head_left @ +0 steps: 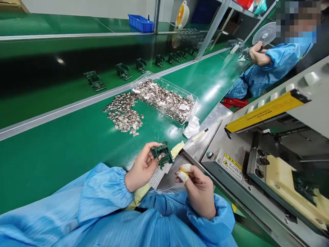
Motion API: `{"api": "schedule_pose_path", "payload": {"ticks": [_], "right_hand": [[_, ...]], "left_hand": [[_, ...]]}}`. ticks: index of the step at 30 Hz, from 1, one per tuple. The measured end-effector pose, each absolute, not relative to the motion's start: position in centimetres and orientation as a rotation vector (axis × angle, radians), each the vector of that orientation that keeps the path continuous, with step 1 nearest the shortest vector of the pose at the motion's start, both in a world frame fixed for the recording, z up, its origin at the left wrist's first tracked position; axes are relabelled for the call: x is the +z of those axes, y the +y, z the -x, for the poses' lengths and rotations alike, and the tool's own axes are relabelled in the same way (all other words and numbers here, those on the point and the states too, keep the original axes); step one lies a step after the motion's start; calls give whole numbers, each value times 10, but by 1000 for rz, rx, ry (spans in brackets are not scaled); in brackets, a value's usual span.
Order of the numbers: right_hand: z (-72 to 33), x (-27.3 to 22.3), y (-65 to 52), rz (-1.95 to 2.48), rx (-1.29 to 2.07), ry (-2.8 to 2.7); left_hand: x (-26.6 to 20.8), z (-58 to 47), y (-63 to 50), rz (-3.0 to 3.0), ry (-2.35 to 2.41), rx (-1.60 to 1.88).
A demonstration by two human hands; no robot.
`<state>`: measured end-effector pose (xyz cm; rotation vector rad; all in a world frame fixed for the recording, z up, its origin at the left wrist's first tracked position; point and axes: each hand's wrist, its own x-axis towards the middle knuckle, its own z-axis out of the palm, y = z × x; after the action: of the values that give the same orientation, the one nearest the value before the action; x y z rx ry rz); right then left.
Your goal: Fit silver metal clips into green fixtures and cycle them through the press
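Glossy green tabletop [77, 151] spreads beyond the left fingers [153, 166] gripping a dark-green plastic frame [164, 150], forward-left of taped right fingers [187, 168], their hold unclear.

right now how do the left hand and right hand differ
The left hand holds a green part; the right hand is apart from it. The right hand wears white-and-yellow wraps; the left hand shows none. Both come out of blue sleeves.

You've one view: head cam up top, facing fwd & down over your worktop [77, 157], L hand [141, 168] and R hand [202, 192] close, low ctr; co-worker [282, 60] farther off, upper R.
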<state>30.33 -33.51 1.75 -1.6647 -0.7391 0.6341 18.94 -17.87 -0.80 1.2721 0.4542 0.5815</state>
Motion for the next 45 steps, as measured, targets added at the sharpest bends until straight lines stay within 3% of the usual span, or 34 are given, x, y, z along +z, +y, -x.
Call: {"api": "schedule_pose_path", "payload": {"ticks": [4,9,18,30,40,45], "right_hand": [[-301,26,-319,1685,558,-895],[-297,24,-299,1698,224,-1005],[-281,15,-279,1766,104,-972],[-289,9,-286,1492,568,-654],[-315,50,-374,1373,501,-1088],[-335,62,-458,1349,230,-777]], "left_hand": [[-6,-187,-180,-1267,431,598],[-7,-186,-181,-1300,422,590],[-7,-182,-181,-1368,325,591],[-4,-178,-178,-1454,315,587],[52,-190,-203,-1632,195,250],[93,-279,-217,-1799,-253,68]]}}
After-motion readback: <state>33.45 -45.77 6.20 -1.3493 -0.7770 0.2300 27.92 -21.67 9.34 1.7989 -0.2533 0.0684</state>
